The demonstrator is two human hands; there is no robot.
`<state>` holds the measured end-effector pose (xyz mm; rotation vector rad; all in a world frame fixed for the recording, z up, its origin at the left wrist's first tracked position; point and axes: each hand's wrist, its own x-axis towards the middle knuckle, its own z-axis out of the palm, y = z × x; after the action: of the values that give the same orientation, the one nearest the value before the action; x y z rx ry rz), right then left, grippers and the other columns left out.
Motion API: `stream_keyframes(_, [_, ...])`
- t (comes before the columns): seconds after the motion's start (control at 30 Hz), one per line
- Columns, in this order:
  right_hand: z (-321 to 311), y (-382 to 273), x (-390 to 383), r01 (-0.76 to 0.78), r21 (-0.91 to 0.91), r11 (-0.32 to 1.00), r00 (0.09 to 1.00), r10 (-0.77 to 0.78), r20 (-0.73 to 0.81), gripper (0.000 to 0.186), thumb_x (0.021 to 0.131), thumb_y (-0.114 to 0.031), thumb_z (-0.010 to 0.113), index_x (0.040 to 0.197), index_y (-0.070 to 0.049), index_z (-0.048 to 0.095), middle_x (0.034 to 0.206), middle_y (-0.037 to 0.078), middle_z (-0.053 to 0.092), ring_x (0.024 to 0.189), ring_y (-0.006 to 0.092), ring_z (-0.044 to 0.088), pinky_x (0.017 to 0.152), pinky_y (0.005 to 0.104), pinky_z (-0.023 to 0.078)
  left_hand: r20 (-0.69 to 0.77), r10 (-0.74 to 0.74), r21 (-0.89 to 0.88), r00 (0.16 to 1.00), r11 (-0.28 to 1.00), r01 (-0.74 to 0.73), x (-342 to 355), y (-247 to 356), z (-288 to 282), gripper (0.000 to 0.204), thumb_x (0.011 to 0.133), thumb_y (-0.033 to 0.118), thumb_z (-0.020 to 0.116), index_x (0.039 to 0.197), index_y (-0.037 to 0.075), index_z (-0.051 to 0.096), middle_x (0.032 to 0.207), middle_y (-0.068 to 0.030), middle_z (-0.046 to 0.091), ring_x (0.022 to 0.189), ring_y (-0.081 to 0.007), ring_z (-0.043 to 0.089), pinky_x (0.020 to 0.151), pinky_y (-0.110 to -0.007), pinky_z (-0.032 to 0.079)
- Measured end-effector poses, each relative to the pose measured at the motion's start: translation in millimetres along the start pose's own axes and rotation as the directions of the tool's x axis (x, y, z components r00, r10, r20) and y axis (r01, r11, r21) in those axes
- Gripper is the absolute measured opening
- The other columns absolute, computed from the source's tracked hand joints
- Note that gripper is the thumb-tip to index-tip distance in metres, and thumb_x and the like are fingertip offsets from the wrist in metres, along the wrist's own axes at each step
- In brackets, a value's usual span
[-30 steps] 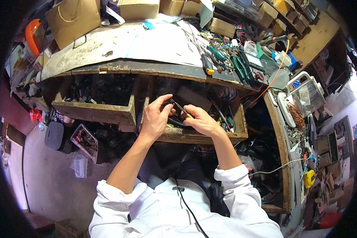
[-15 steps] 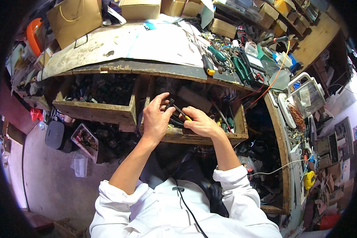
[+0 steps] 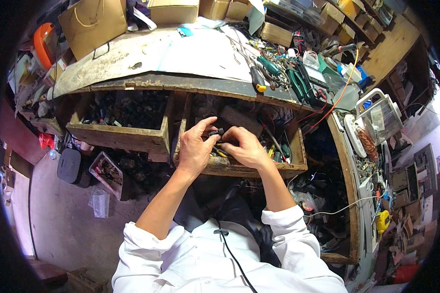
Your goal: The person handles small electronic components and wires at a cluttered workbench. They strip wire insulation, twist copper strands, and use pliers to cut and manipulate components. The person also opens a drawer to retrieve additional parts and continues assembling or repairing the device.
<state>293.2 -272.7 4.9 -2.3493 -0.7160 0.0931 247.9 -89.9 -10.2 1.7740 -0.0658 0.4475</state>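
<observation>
My left hand [image 3: 194, 148] pinches a small black cylindrical part [image 3: 217, 132] between thumb and fingers, above the open wooden drawer. Close beside it on the right is my right hand [image 3: 247, 150], its fingers curled downward by the part. Whatever those fingers hold, if anything, is hidden. A yellow-and-black handle [image 3: 221, 152] shows just under the right fingertips; I cannot tell whether it is gripped or lies in the drawer. The drawer [image 3: 259, 169] holds a jumble of tools, among them a long thin rod [image 3: 274, 139] at its right side.
Another open drawer [image 3: 117, 137], full of small dark parts, is at left. On the bench [image 3: 112, 68] above lie white paper, a black-and-yellow screwdriver [image 3: 257, 80] and green-handled pliers [image 3: 297, 83]. A clear-sided container [image 3: 382, 117] and a yellow tape measure [image 3: 383, 221] are at right.
The slim tool with a yellow end that my right hand held no longer shows across its fingers. The black part is turned sideways, and my right fingers have curled downward.
</observation>
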Motion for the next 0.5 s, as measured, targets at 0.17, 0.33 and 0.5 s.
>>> stream_keyframes(0.17, [0.7,4.5,-2.2,-0.047,0.705,0.707,0.998,0.008,0.059,0.025,0.098,-0.01,0.068,0.12,0.002,0.064,0.106,0.008,0.071,0.098,0.0136,0.068,0.088,0.0295,0.056,0.179,-0.001,-0.054,0.984,0.999,0.01,0.9,-0.3,-2.2,0.055,0.085,-0.002,0.075,0.137,0.002,0.059,0.107,-0.0122,0.076,0.097,-0.0146,0.073,0.086,-0.03,0.06])
stream_keyframes(0.33, [0.0,9.4,-5.5,-0.002,0.762,0.647,1.0,0.009,-0.004,0.022,0.095,-0.007,0.072,0.115,0.001,0.067,0.102,0.006,0.073,0.093,0.0122,0.069,0.086,0.0283,0.058,0.22,0.031,-0.187,0.975,0.982,0.011,0.0,1.1,-4.3,0.048,0.088,-0.001,0.073,0.135,0.002,0.061,0.106,-0.0115,0.076,0.097,-0.0157,0.072,0.087,-0.03,0.06])
stream_keyframes(0.5, [-3.6,7.5,-9.0,0.029,0.796,0.605,0.996,0.054,-0.077,0.022,0.091,-0.001,0.075,0.112,0.0,0.069,0.102,0.006,0.073,0.093,0.0113,0.069,0.085,0.0268,0.058,0.258,-0.072,-0.24,0.963,0.961,0.136,2.3,4.4,-13.6,0.028,0.09,0.003,0.075,0.116,-0.003,0.07,0.102,-0.0094,0.076,0.092,-0.0133,0.07,0.083,-0.028,0.057])
